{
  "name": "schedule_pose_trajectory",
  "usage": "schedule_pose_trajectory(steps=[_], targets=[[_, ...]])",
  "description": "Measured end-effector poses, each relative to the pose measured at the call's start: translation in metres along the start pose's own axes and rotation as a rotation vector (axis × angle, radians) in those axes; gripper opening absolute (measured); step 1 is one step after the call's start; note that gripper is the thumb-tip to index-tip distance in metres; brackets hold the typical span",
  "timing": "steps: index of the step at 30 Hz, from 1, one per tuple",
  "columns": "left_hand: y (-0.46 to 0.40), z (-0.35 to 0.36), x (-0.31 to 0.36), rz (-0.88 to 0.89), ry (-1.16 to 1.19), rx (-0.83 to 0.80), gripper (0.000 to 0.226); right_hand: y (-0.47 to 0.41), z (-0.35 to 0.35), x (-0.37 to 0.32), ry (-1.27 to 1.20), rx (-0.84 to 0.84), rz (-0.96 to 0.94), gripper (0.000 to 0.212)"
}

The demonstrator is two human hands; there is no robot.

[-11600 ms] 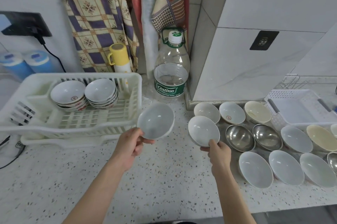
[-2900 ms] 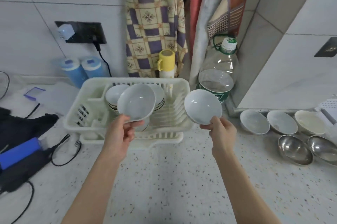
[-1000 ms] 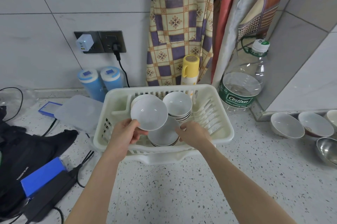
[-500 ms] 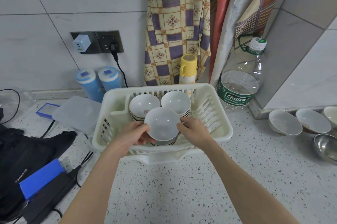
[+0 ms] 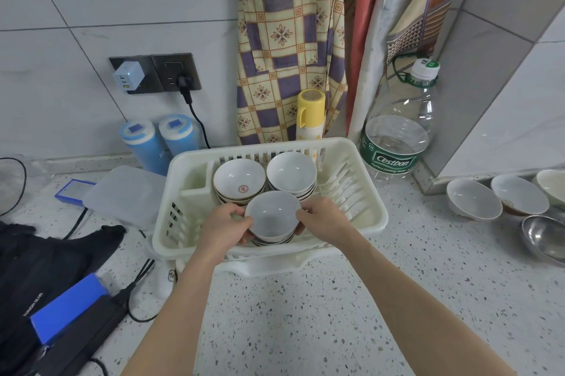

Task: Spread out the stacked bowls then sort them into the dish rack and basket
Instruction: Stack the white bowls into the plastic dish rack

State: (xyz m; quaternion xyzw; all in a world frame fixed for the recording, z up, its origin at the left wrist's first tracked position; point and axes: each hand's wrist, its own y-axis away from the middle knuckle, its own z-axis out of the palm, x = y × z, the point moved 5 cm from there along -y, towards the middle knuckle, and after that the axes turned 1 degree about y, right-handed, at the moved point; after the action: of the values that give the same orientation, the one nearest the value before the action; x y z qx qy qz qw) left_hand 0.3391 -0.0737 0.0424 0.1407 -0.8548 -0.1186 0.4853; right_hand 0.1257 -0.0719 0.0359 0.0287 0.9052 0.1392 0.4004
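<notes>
A white bowl (image 5: 272, 215) sat on a short stack at the front of the dish rack (image 5: 371, 216), gripped between the curled fingers of the left hand (image 5: 224, 227) and right hand (image 5: 321, 218).

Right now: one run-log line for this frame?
stage: racking | both hands: left hand and right hand grip white bowl | place: front stack in dish rack

White bowls (image 5: 272, 216), cream dish rack (image 5: 371, 219), purple-checked yellow apron (image 5: 284, 48).
</notes>
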Motion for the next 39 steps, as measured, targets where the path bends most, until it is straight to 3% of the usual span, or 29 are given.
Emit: schedule_pose_trajectory(steps=[19,22,26,30,39], targets=[[-0.011,0.001,-0.007,-0.027,-0.137,0.032,0.033,-0.001,0.003,0.004,0.175,0.067,0.067,0.025],[-0.012,0.001,-0.008,-0.045,-0.163,0.048,0.039,-0.005,0.003,0.01,0.206,0.094,0.157,0.044],[-0.016,0.003,-0.008,-0.075,-0.212,0.0,0.016,-0.012,0.011,0.012,0.163,-0.093,0.249,0.042],[-0.019,0.007,-0.006,-0.2,-0.132,-0.136,0.014,-0.014,0.012,0.013,-0.012,-0.237,0.312,0.035],[-0.015,0.001,-0.005,-0.328,-0.051,-0.199,0.014,-0.01,0.012,0.007,-0.036,-0.31,0.165,0.041]])
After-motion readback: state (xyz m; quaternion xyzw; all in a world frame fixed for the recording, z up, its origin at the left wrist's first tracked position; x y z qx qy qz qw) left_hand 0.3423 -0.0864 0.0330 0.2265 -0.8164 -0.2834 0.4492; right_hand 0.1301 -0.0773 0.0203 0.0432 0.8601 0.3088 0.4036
